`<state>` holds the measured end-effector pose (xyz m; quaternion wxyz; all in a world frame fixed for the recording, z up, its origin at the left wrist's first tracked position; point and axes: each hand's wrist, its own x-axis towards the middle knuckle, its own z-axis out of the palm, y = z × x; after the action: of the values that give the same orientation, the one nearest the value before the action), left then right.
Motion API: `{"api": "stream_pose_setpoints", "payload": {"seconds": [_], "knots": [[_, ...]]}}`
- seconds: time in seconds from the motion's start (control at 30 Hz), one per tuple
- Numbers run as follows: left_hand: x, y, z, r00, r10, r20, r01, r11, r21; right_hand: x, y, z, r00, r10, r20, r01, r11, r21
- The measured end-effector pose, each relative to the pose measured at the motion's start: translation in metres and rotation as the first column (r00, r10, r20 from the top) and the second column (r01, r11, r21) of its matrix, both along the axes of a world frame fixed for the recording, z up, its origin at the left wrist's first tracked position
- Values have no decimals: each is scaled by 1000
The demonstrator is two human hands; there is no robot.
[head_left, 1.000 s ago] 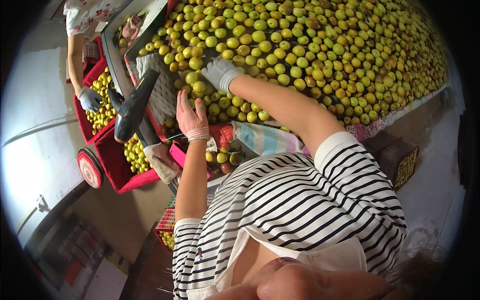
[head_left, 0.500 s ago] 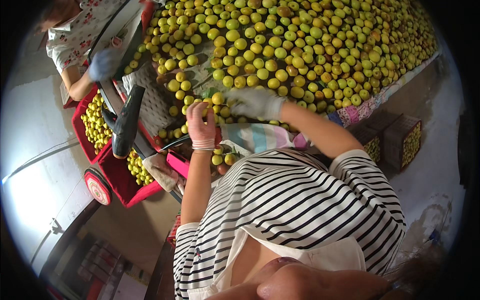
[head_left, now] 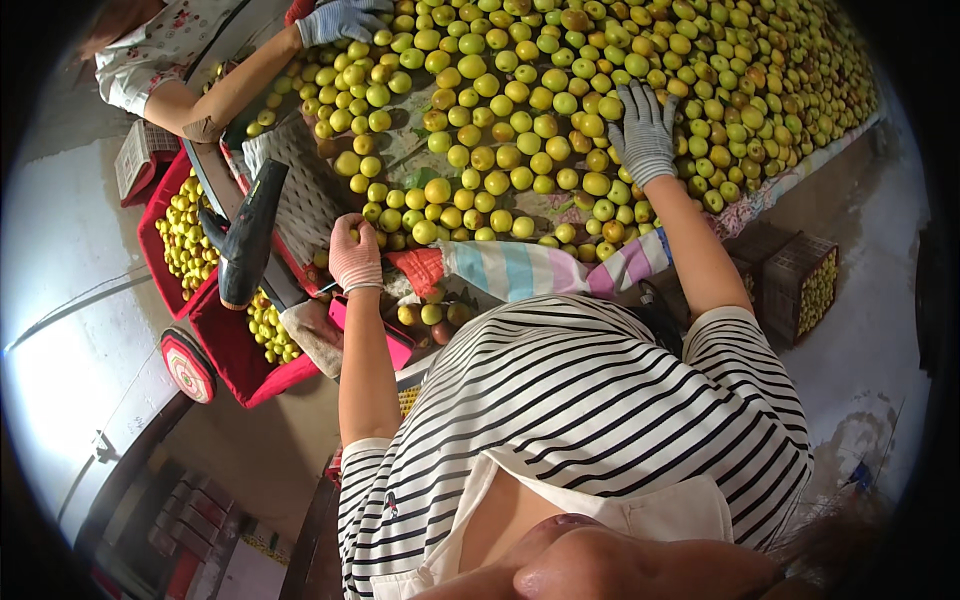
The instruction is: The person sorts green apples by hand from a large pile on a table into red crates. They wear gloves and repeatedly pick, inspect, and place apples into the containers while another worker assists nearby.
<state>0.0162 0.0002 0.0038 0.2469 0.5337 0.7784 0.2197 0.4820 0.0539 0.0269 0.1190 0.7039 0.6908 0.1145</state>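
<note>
Yellow-green jujubes, some with brown patches, cover the sloping table before me. My right hand, in a grey striped glove, lies on them with its fingers spread. At the table's near left edge is my left hand, in a pinkish-red striped glove, its fingers curled in. Whatever those fingers may hold is hidden. Beside the left hand, jujubes lie in a loose row along a striped cloth on the near edge. A few more fruits sit below that cloth.
A co-worker's gloved hand reaches onto the far left of the table. A grey padded chute and a dark hair-dryer-shaped object stand left, above red-lined crates of jujubes. Brown crates stand at right, a round stool at left.
My right hand has swept right and away, onto the fruit, and spread. My left hand has moved left, its fingers now curled. The co-worker's hand has reached over the table.
</note>
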Motion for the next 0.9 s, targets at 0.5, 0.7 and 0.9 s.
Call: {"api": "stream_pose_setpoints", "payload": {"seconds": [0.5, 0.7, 0.9], "knots": [[0, -4, -10, 961, -15, 276, -46, 976, 213, -60, 16, -7, 180, -6, -984, 263, 964, 42], [77, -5, 22, 835, -294, 464, 107, 915, 389, -128, 16, 22, -744, -456, -488, -59, 772, -632], [127, 7, 64, 819, -309, 484, 312, 947, 76, -151, -6, 20, 171, -138, -975, -390, 900, -196]]}}
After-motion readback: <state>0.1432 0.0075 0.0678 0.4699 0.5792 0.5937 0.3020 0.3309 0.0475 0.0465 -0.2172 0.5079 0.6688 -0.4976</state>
